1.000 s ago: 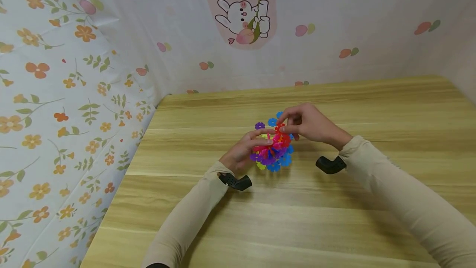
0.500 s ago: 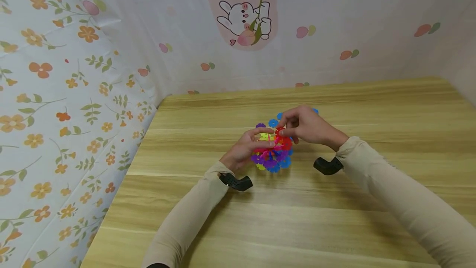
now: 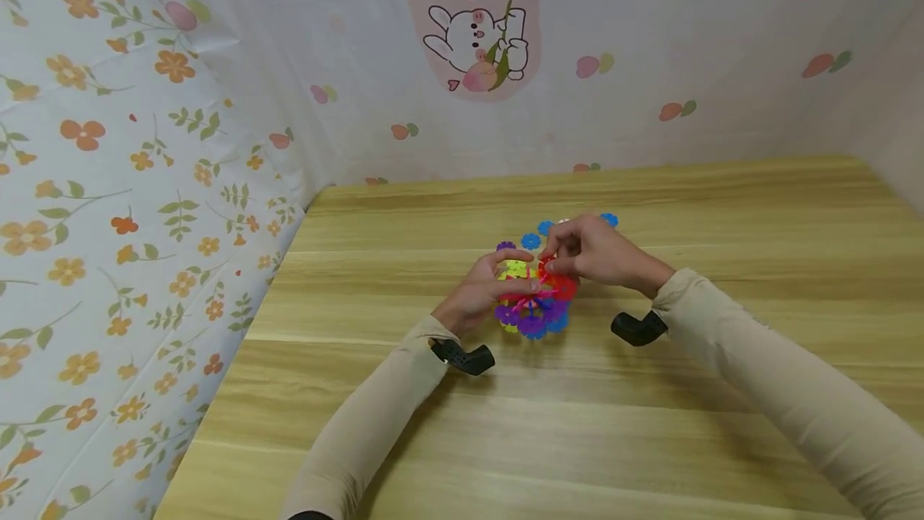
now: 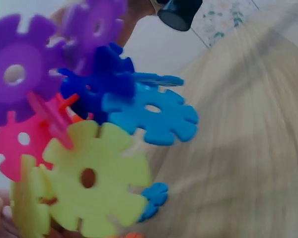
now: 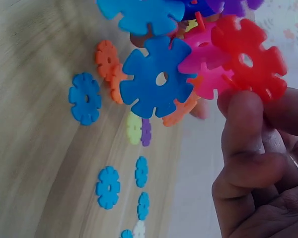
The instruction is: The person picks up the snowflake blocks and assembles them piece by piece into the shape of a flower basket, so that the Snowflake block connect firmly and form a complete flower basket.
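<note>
My left hand [image 3: 482, 289] grips a cluster of interlocked plastic snowflake discs [image 3: 532, 326] from its left side. In the left wrist view a yellow disc [image 4: 97, 181], a purple disc [image 4: 27, 74] and a light blue disc [image 4: 151, 116] of the cluster stand out at different angles. My right hand [image 3: 602, 251] pinches a red snowflake disc [image 5: 248, 57] between thumb and forefinger. The red disc is right at the cluster's pink disc [image 5: 203, 49] in the right wrist view. A blue disc [image 5: 156, 79] of the cluster faces the right wrist camera.
Loose discs lie on the wooden table [image 3: 577, 424] behind the cluster, among them a blue disc [image 3: 530, 241], a purple disc [image 3: 505, 246] and an orange disc [image 5: 107, 58]. Patterned cloth [image 3: 346, 38] hangs at the table's back and left edges.
The cluster and both hands have shifted slightly down in the head view. The cluster has turned a little. A blue disc at the back right, earlier hidden by my right hand, now shows.
</note>
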